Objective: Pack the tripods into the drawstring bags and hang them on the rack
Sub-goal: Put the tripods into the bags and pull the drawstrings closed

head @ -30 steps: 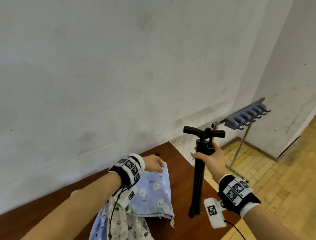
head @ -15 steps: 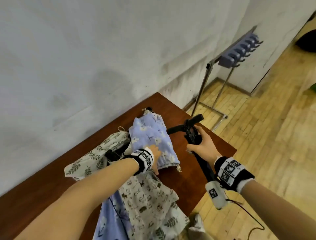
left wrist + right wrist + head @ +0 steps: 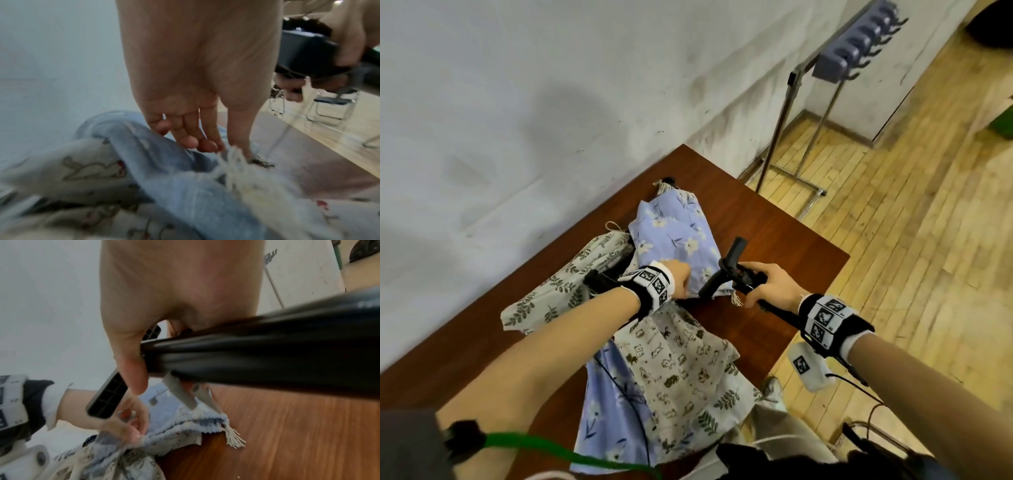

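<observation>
A black tripod [image 3: 732, 263] lies tilted over the brown table [image 3: 774, 240], and my right hand [image 3: 765, 287] grips it just below its head. The head points at the near hem of a blue floral drawstring bag [image 3: 674, 236]. My left hand [image 3: 681, 279] pinches that hem [image 3: 185, 423] beside its tassel [image 3: 234, 436]. In the left wrist view the fingertips [image 3: 205, 146] meet the blue cloth. A leaf-print bag [image 3: 558, 291] has a black tripod part [image 3: 599, 281] poking out. An animal-print bag [image 3: 674, 353] and another blue bag [image 3: 599, 411] lie nearer me.
The rack [image 3: 856, 51] with blue hooks stands on the wooden floor [image 3: 911, 240] beyond the table's far right corner, against the white wall [image 3: 551, 102]. The table's right edge runs just under my right wrist. Black chairs [image 3: 329, 100] show in the left wrist view.
The tripod has gone from upright to tilted low, its head toward the blue bag's hem. My left hand has moved from the bag's far end to its near hem. The view has tipped downward.
</observation>
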The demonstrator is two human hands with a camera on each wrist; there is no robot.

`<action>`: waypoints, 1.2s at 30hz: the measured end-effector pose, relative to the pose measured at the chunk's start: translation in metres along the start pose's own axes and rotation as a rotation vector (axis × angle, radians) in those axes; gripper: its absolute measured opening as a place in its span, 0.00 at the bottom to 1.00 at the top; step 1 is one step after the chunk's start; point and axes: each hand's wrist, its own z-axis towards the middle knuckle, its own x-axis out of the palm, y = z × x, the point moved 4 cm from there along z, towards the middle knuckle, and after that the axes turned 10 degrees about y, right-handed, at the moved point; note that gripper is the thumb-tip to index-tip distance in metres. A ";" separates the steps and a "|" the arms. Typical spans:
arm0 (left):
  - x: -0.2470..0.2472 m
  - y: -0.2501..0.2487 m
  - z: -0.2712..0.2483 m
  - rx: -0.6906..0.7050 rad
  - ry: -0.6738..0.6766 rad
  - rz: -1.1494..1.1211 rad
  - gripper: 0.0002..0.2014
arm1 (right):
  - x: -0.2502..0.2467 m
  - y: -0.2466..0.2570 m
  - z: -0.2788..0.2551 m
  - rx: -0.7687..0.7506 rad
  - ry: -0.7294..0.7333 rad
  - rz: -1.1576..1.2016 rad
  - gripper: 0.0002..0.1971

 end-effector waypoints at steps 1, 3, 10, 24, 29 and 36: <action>0.002 0.003 -0.001 0.004 -0.012 -0.044 0.17 | 0.003 -0.003 0.000 0.021 0.045 0.017 0.39; 0.002 0.007 -0.006 -0.005 -0.055 -0.090 0.16 | 0.008 -0.009 0.002 0.057 0.108 0.035 0.39; 0.012 0.001 -0.015 -0.014 -0.079 0.127 0.10 | 0.024 -0.015 0.003 0.137 0.261 0.129 0.33; 0.011 0.033 -0.016 0.199 -0.128 -0.628 0.15 | 0.056 0.009 0.019 0.217 0.478 0.068 0.24; 0.003 0.033 -0.031 0.162 -0.268 -0.778 0.11 | 0.063 0.022 0.023 0.297 0.596 0.107 0.18; -0.007 0.032 -0.048 0.272 -0.314 -0.778 0.11 | 0.069 0.034 0.037 0.323 0.563 0.123 0.08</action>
